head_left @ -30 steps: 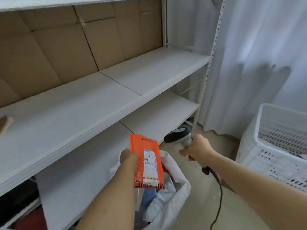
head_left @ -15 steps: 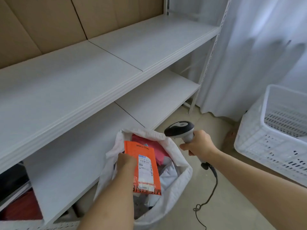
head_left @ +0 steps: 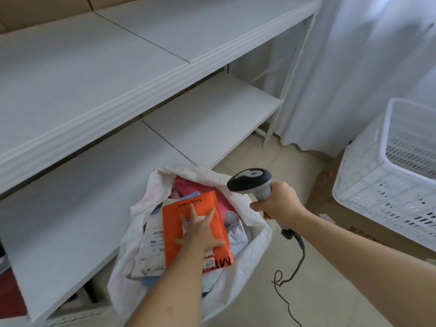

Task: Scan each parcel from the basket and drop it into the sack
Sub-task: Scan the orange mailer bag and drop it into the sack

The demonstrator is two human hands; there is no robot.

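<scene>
one orange parcel (head_left: 198, 232) atop sack (head_left: 247, 234) | left hand (head_left: 200, 230) spread flat over it | right hand (head_left: 280, 204) grips scanner (head_left: 250, 180) | lift fingers clear, let it settle inside

We see left hand (head_left: 200, 228) spread flat over orange parcel (head_left: 200, 253) atop white sack (head_left: 245, 223); right hand (head_left: 279, 202) grips scanner (head_left: 250, 180); white basket (head_left: 387, 182) right

Orange parcel's (head_left: 200, 232) label under the left hand (head_left: 200, 232) — basket (head_left: 387, 185) cut by the right edge.
</scene>
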